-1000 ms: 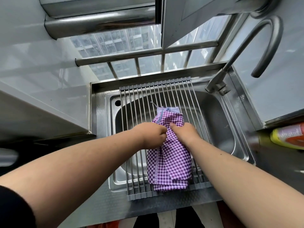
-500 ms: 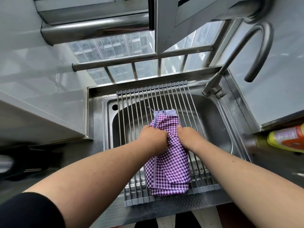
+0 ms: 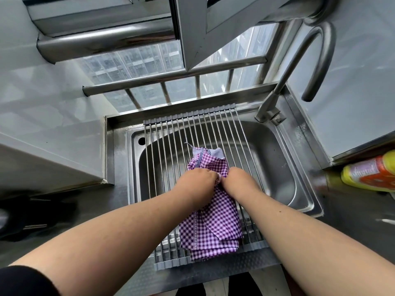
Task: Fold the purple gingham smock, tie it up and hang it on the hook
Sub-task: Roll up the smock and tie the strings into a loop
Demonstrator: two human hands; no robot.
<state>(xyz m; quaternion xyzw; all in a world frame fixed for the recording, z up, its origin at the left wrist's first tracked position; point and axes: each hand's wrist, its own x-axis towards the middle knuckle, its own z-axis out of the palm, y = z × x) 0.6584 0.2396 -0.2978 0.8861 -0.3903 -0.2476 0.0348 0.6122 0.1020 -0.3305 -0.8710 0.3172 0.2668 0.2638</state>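
Smock [image 3: 210, 227], purple gingham and already folded into a long bundle, is lying on the drying rack [image 3: 171, 142] spanning the sink [image 3: 284, 184], its long axis running from the near rack edge away toward the window bars [image 3: 171, 82]. Both hands are meeting at the bundle's upper third: left hand [image 3: 195, 184] and right hand [image 3: 240, 180] are each pinching fabric, knuckles almost touching, equally near. Each grip is closing on cloth, apparently for tying. Open rack is remaining on the left; the faucet [image 3: 299, 71] is crowding the right. No hook is showing.

Purple gingham smock [image 3: 213, 223]: folded into long narrow bundle, lying lengthwise on rack, pale lining showing at far end.
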